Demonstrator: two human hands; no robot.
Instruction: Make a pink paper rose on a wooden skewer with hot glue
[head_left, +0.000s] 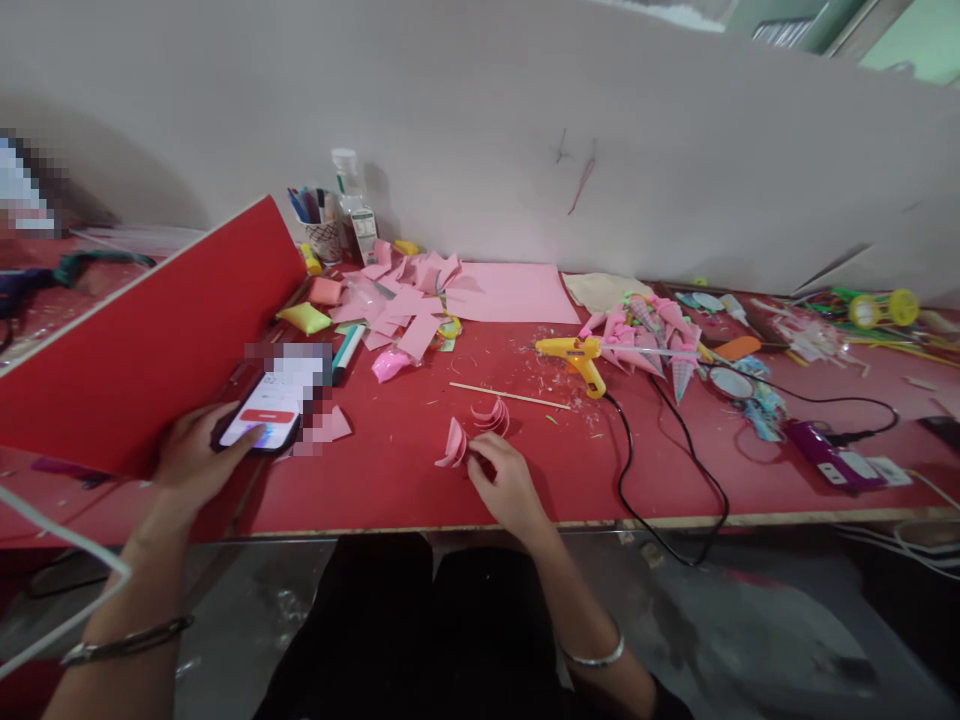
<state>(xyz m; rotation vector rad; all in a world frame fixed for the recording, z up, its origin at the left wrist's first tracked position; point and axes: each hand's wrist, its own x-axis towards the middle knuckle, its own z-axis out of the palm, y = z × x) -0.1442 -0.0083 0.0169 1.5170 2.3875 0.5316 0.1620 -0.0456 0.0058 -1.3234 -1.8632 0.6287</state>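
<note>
My left hand (199, 450) grips a smartphone (262, 424) with a lit screen, at the left of the red table. Its thumb lies on the lower part of the screen. My right hand (506, 480) is low over the table's front middle, its fingers curled and pinched together at the edge of a curled pink paper piece (451, 445). More curled pink paper strips (493, 413) lie just behind those fingers. Beyond them rests a thin wooden stick (510, 396). A yellow glue gun (576, 362) with a clear glue stick in it lies farther right.
A red board (172, 330) slants up beside my left hand. Behind are pink paper scraps (409, 310), a pink sheet (514, 292), a pen cup (322, 238) and a bottle (358, 215). Pink cones (645, 335), a black cord (628, 460) and a purple box (836, 458) are rightward.
</note>
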